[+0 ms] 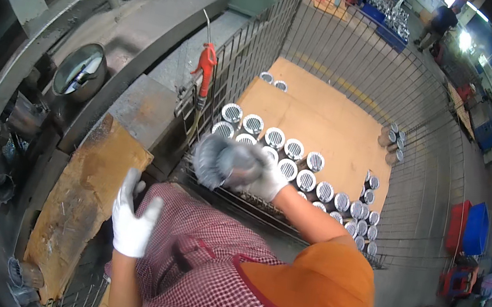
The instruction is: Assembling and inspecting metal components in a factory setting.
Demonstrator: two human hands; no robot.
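Observation:
My right hand (269,180), in a white glove, is closed round a grey metal cylinder with a flared, ribbed end (218,162); it is blurred by motion. It is above the near left edge of the wire basket. Beneath and beyond it, rows of metal cylinders (293,148) with round, slatted tops stand upright on cardboard (306,108) inside the basket. My left hand (134,219), also gloved in white, has its fingers apart and holds nothing. It is beside a stained sheet of cardboard (76,202) on the machine's ledge.
A red air blow gun (204,67) hangs at the basket's left wire wall (237,53). On the left stands a grey machine (152,15) with a metal pot (81,70). Another ribbed cylinder (27,274) lies lower left. Red (458,225) and blue bins (476,230) stand at right.

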